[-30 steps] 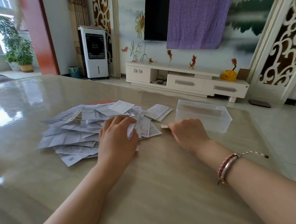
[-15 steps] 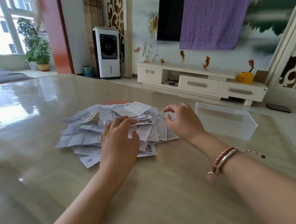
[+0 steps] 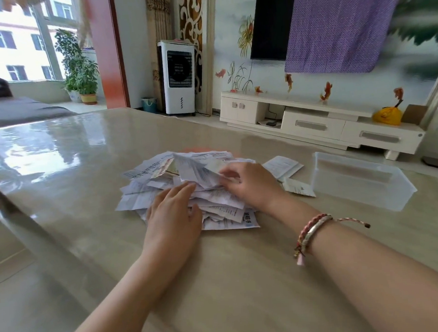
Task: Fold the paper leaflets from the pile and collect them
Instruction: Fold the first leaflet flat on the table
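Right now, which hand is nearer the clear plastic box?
Right. The right hand pinches a raised leaflet at the pile's box-side edge; the left hand rests on the pile, farther from the clear plastic box.

Bright daylight enters from the window [image 3: 20, 47] at far left, throwing white glare across the glossy table [image 3: 57, 161]. Wide-angle distortion bends the edges, and the right wall looks smeared.

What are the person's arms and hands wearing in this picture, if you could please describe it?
Both forearms are bare, with no sleeves in view. The left hand shows no rings or watch. The right hand has at its wrist a braided pink and red cord bracelet beside a silvery bangle, with a loose knotted end and a small pink tassel.
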